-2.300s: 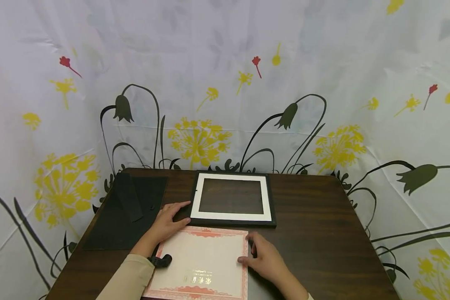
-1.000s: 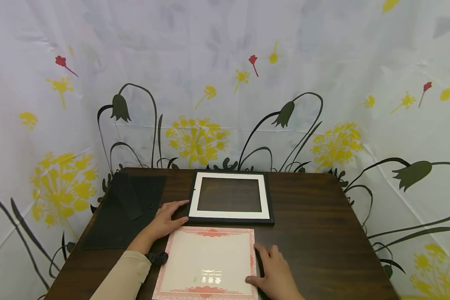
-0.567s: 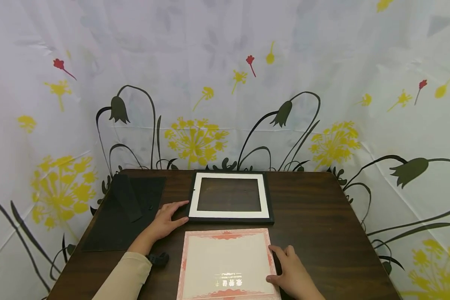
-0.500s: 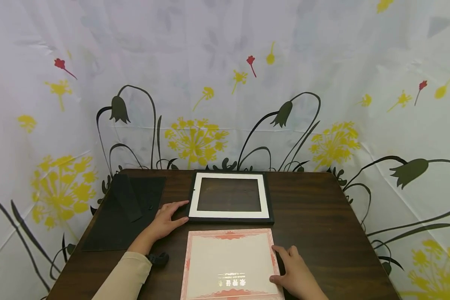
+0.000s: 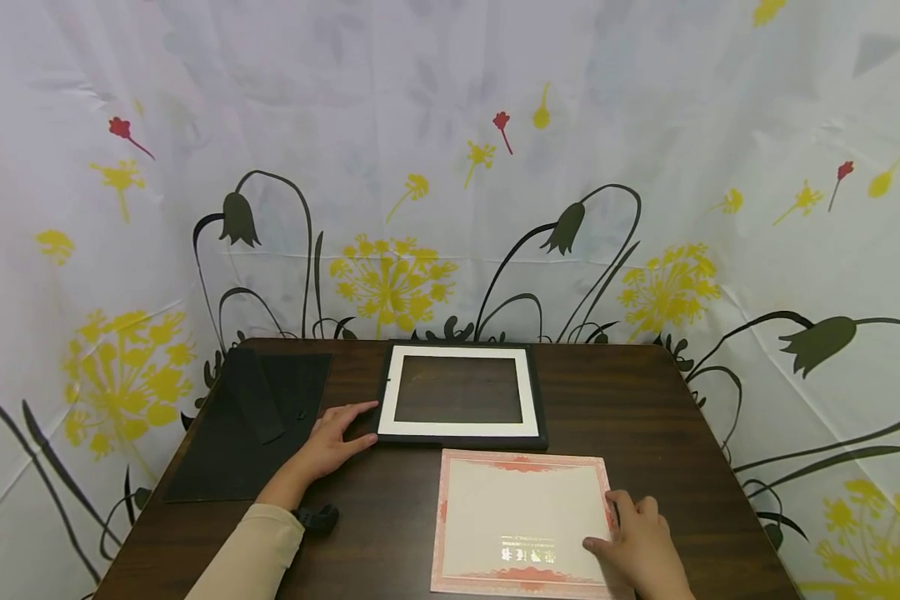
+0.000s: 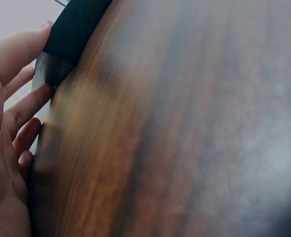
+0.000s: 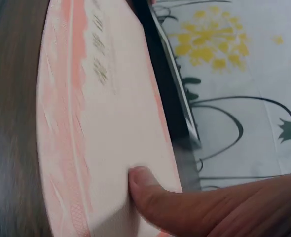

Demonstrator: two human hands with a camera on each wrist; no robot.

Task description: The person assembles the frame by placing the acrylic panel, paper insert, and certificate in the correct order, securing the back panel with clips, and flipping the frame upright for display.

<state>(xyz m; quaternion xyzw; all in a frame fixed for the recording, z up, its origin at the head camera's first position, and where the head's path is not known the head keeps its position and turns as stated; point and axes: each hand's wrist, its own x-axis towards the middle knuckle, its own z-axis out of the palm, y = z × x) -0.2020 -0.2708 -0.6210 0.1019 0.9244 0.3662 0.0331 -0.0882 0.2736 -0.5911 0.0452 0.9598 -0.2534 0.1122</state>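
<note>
My right hand point(image 5: 640, 542) pinches the right edge of a cream certificate point(image 5: 521, 504), thumb on top and fingertips at the edge. Pink ornament borders the sheet, and gold characters show near its front edge. Behind it lies a black picture frame point(image 5: 461, 441) with a white mat point(image 5: 457, 429) around a window. My left hand point(image 5: 330, 446) touches the frame's front left corner, its fingers stretched out; the left wrist view shows the thumb point(image 6: 19, 52) and a fingertip right at that corner. In the right wrist view my thumb point(image 7: 150, 190) presses on the certificate's face.
At the table's left lies a black frame back point(image 5: 292, 450) with a stand leg point(image 5: 251, 400) folded on it. A dark wood table point(image 5: 607, 400) carries everything. A white curtain point(image 5: 450, 167) printed with flowers hangs right behind the table's far edge.
My right hand has carried the certificate to the right, from beside the left forearm to the front right of the frame. The left hand, frame and frame back have stayed put.
</note>
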